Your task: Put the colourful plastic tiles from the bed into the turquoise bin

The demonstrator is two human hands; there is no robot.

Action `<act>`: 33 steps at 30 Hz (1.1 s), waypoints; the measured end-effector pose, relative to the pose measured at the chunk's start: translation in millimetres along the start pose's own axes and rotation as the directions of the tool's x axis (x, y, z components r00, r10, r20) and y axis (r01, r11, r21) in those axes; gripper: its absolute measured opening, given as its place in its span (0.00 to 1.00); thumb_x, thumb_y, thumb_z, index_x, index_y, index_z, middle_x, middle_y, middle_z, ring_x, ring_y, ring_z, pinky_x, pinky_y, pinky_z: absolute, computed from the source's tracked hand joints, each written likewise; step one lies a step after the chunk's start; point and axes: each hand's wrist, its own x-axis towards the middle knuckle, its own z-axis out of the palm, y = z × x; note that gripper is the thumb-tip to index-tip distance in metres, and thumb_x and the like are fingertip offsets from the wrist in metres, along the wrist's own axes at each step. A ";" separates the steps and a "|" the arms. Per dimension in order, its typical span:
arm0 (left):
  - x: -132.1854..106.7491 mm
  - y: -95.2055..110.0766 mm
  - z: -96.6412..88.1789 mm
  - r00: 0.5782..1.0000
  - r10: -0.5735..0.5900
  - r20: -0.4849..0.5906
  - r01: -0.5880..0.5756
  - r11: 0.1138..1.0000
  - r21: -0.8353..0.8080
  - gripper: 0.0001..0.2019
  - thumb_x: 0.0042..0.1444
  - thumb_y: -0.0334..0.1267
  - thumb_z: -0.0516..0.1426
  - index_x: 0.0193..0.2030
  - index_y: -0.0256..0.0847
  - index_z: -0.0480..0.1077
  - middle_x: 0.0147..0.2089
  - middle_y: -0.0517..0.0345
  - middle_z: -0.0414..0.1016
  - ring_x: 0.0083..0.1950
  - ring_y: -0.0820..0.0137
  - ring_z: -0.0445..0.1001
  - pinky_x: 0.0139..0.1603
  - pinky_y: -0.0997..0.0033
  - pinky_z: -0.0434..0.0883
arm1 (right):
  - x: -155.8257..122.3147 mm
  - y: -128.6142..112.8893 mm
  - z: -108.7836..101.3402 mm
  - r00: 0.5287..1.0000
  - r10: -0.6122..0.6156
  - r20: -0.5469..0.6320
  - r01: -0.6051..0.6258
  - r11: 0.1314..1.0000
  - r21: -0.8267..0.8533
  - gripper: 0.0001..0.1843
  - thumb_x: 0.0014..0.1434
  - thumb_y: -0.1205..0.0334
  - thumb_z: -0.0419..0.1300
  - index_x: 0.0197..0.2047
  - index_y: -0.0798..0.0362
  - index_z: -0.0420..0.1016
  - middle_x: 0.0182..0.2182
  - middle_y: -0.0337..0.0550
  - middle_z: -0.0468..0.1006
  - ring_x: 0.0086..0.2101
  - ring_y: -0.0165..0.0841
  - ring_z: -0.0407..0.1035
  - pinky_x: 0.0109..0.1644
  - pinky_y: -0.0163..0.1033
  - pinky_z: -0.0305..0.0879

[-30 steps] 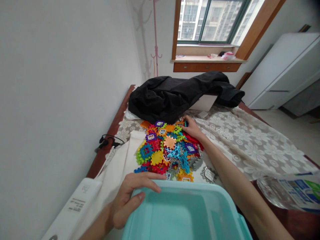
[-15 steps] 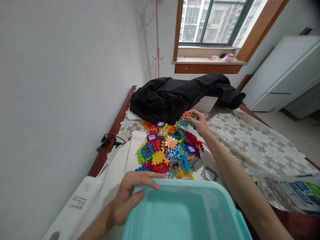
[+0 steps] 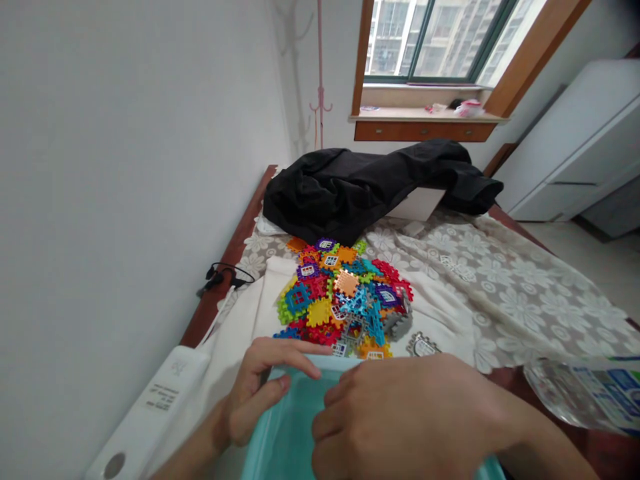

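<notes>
A teal plastic bin stands close to me at the bottom of the view. My left hand grips its far left corner, index finger laid along the rim and thumb bent at the side. Over the bin's opening is my right hand, curled and slightly blurred. Its fingertips, and anything in them, are hidden behind the back of the hand. Beyond the bin lies a heap of colourful interlocking plastic blocks, notched square tiles, some with window shapes. A single grey block lies to the right of the heap.
Black cloth is bunched behind the heap, over a white box. A white power strip or device lies at left, near a black cable. At right is a clear plastic bottle. The patterned bedcover spreads rightward.
My right hand has come back from the far side of the heap, where it held orange and teal blocks, to over the bin. My left hand keeps its place on the rim.
</notes>
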 end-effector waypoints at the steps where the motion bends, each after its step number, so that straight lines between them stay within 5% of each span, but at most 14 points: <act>1: 0.4 1.6 -0.3 1.000 -0.009 0.005 0.009 1.000 -0.007 0.13 0.67 0.43 0.57 0.48 0.48 0.84 0.58 0.56 0.85 0.55 0.59 0.80 0.63 0.66 0.63 | 2.1 0.9 8.7 0.999 0.021 0.026 -0.020 0.999 -0.045 0.06 0.67 0.62 0.58 0.46 0.52 0.74 0.39 0.41 0.82 0.35 0.34 0.73 0.38 0.40 0.66; 5: 2.7 5.1 -1.2 1.000 0.004 0.000 -0.004 0.999 -0.038 0.13 0.67 0.42 0.57 0.48 0.48 0.84 0.58 0.57 0.85 0.55 0.60 0.80 0.62 0.67 0.62 | 3.1 5.6 18.5 1.000 -0.015 0.008 0.016 0.997 -0.076 0.15 0.69 0.62 0.56 0.55 0.57 0.74 0.46 0.49 0.82 0.46 0.40 0.76 0.54 0.44 0.70; 9: 4.4 1.6 -0.2 0.998 0.070 0.005 -0.070 0.996 -0.059 0.13 0.67 0.42 0.58 0.49 0.48 0.84 0.57 0.57 0.86 0.55 0.60 0.81 0.60 0.68 0.66 | 0.9 9.7 -9.2 0.974 -0.224 -0.028 0.226 0.966 0.128 0.22 0.69 0.61 0.59 0.60 0.65 0.72 0.55 0.58 0.80 0.56 0.41 0.74 0.65 0.42 0.67; 11: 5.4 -0.9 0.3 0.994 0.108 -0.013 -0.109 0.992 -0.066 0.13 0.68 0.42 0.57 0.49 0.47 0.84 0.56 0.56 0.86 0.54 0.59 0.81 0.58 0.67 0.68 | -4.4 19.7 -25.6 0.974 -0.158 -0.162 0.195 0.950 0.244 0.20 0.70 0.56 0.61 0.59 0.61 0.73 0.54 0.53 0.82 0.54 0.36 0.76 0.62 0.38 0.70; 13: 6.5 -2.7 0.2 0.992 0.124 -0.008 -0.124 0.991 -0.055 0.14 0.68 0.42 0.57 0.50 0.46 0.84 0.57 0.54 0.86 0.55 0.59 0.82 0.58 0.67 0.68 | -12.5 39.4 -35.5 0.920 0.095 -0.380 0.005 0.967 0.255 0.20 0.71 0.50 0.61 0.58 0.55 0.75 0.52 0.49 0.82 0.51 0.34 0.77 0.60 0.38 0.72; 15: 7.5 -3.6 -0.6 0.993 0.110 0.031 -0.109 0.993 -0.054 0.15 0.69 0.43 0.56 0.50 0.45 0.84 0.58 0.53 0.85 0.56 0.58 0.82 0.60 0.66 0.67 | -20.7 67.4 -36.0 0.751 0.344 -0.563 -0.298 0.938 0.175 0.27 0.68 0.44 0.63 0.64 0.50 0.73 0.59 0.50 0.78 0.59 0.40 0.73 0.67 0.47 0.67; 18: 7.6 -3.6 -2.0 0.996 0.063 0.069 -0.059 0.997 -0.055 0.17 0.69 0.47 0.55 0.49 0.44 0.84 0.59 0.50 0.84 0.57 0.56 0.82 0.63 0.65 0.66 | -28.0 110.5 -24.0 0.585 0.605 -0.541 -0.679 0.730 0.082 0.57 0.55 0.36 0.72 0.79 0.42 0.53 0.78 0.54 0.51 0.75 0.58 0.46 0.77 0.66 0.48; 19: 7.4 -3.4 -2.4 0.997 0.043 0.069 -0.040 0.998 -0.046 0.17 0.69 0.47 0.55 0.49 0.44 0.84 0.59 0.50 0.84 0.57 0.56 0.82 0.63 0.64 0.65 | -29.0 121.4 -19.5 0.565 0.671 -0.480 -0.738 0.671 0.069 0.62 0.52 0.34 0.73 0.80 0.42 0.49 0.79 0.54 0.45 0.76 0.61 0.40 0.77 0.68 0.46; 22: 6.6 -2.4 -2.7 0.997 0.025 0.073 -0.022 0.999 -0.040 0.17 0.68 0.47 0.55 0.49 0.45 0.85 0.60 0.50 0.84 0.58 0.56 0.82 0.64 0.64 0.65 | -30.3 137.3 -13.3 0.606 0.696 -0.385 -0.746 0.666 0.030 0.59 0.55 0.39 0.73 0.80 0.46 0.50 0.79 0.57 0.47 0.75 0.57 0.48 0.76 0.60 0.54; 26: 6.7 -0.5 -2.0 0.997 0.054 0.060 -0.051 0.997 -0.052 0.15 0.67 0.43 0.56 0.49 0.45 0.84 0.59 0.51 0.84 0.57 0.57 0.82 0.63 0.65 0.65 | -33.8 133.3 -21.9 0.611 0.631 -0.478 -0.731 0.681 -0.034 0.32 0.64 0.53 0.68 0.68 0.49 0.70 0.62 0.53 0.76 0.59 0.48 0.73 0.64 0.51 0.69; 29: 7.3 0.9 -1.5 0.997 0.052 0.053 -0.050 0.998 -0.049 0.15 0.66 0.41 0.56 0.49 0.44 0.85 0.59 0.50 0.85 0.56 0.57 0.82 0.63 0.64 0.66 | -36.2 129.3 -28.3 0.608 0.616 -0.501 -0.729 0.683 -0.045 0.21 0.66 0.58 0.66 0.60 0.51 0.74 0.53 0.51 0.81 0.53 0.46 0.75 0.59 0.48 0.70; 33: 9.0 3.0 -1.9 0.997 0.061 0.053 -0.058 0.996 -0.061 0.15 0.66 0.40 0.56 0.49 0.45 0.84 0.59 0.50 0.85 0.55 0.57 0.82 0.63 0.62 0.67 | -35.5 128.4 -29.9 0.668 0.565 -0.484 -0.656 0.754 -0.025 0.18 0.66 0.64 0.65 0.59 0.53 0.75 0.53 0.51 0.79 0.52 0.42 0.74 0.58 0.45 0.68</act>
